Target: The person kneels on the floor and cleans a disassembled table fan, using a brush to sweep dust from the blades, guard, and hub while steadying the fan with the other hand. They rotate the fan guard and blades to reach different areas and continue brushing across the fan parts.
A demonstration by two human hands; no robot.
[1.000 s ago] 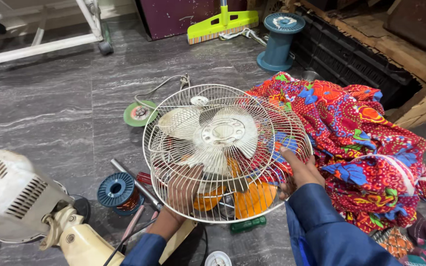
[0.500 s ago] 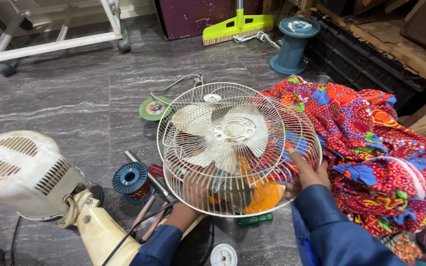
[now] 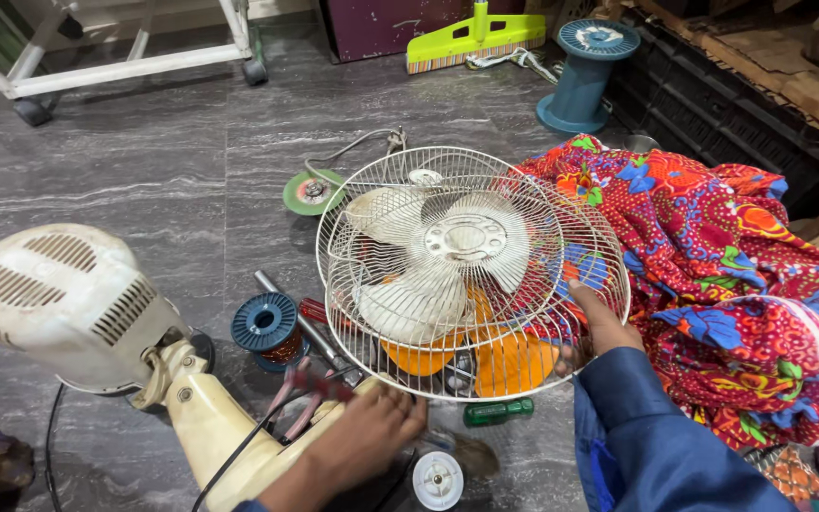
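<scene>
A white wire fan cage (image 3: pixel 471 270) with a pale blade (image 3: pixel 447 256) inside it is tilted above the grey floor. My right hand (image 3: pixel 601 327), in a blue sleeve, grips the cage's lower right rim. Just under the lower rim, my left hand (image 3: pixel 367 436) has its fingers curled against the wire, next to red-handled pliers (image 3: pixel 300 393). Orange pieces (image 3: pixel 514 365) show through the cage's lower part. The fan's cream motor housing (image 3: pixel 68 303) and its neck (image 3: pixel 210 431) lie at the lower left.
A small blue spool of copper wire (image 3: pixel 265 327), a metal rod (image 3: pixel 298 318), a green disc (image 3: pixel 310 192), a green tool handle (image 3: pixel 497 411) and a white cap (image 3: pixel 437 480) lie around the cage. A bright patterned cloth (image 3: pixel 732 275) fills the right. A large blue spool (image 3: pixel 585 71), a green broom (image 3: pixel 476 33) and a wheeled frame (image 3: pixel 125 62) stand behind.
My left hand has slid from behind the cage's wires down to its lower rim. The right hand keeps its hold on the rim. The motor housing now shows closer at the left.
</scene>
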